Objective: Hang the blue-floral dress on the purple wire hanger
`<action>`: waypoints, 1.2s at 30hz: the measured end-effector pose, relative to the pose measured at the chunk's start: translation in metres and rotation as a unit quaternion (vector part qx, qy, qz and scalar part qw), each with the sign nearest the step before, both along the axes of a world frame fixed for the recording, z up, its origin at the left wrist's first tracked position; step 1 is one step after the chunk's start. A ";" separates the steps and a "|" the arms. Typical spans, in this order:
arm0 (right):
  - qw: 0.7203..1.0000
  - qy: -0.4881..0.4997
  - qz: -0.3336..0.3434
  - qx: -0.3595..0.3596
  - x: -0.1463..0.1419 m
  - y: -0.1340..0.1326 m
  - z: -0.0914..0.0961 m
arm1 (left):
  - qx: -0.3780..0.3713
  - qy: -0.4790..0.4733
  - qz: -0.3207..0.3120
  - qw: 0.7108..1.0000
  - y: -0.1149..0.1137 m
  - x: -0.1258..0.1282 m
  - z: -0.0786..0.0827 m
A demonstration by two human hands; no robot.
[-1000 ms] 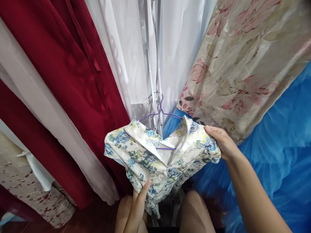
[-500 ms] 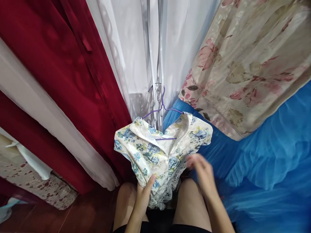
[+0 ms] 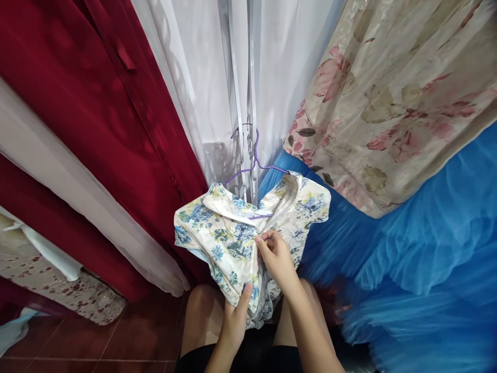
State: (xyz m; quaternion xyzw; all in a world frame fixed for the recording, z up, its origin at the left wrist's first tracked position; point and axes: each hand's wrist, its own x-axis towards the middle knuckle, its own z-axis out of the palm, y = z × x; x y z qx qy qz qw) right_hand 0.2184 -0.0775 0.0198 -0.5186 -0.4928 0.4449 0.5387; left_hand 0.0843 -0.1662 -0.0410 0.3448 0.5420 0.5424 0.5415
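A white dress with blue and yellow flowers (image 3: 225, 233) hangs on a purple hanger (image 3: 256, 161) in front of my knees. My left hand (image 3: 237, 313) grips the lower left part of its bodice, the thumb on top and the fingers behind the cloth. My right hand (image 3: 275, 255) pinches the front at the bottom of the V-shaped neck opening. What small part lies between those fingertips is hidden. The skirt below is gathered into a bunch between my legs.
White straps (image 3: 251, 98) hang down behind the hanger against a white cloth (image 3: 285, 57). Dark red fabric (image 3: 128, 155) hangs to the left. On the right are a beige floral garment (image 3: 373, 119) and blue tulle (image 3: 430, 248). Reddish tiles (image 3: 132, 336) cover the floor.
My right hand has come in from the right side of the dress to the neck opening and closed on it. The neck opening is drawn more together. My left hand keeps its hold.
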 end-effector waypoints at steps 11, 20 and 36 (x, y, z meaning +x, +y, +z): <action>0.995 -0.020 0.099 -0.011 0.017 -0.015 0.013 | 0.012 0.049 0.103 0.993 0.024 -0.041 0.001; 0.988 0.082 0.124 -0.030 0.009 -0.039 0.026 | 0.266 0.297 -0.040 0.916 0.040 -0.008 0.030; 0.984 0.164 0.072 0.014 0.021 0.035 0.117 | 0.226 0.264 -0.130 0.928 0.055 0.040 0.010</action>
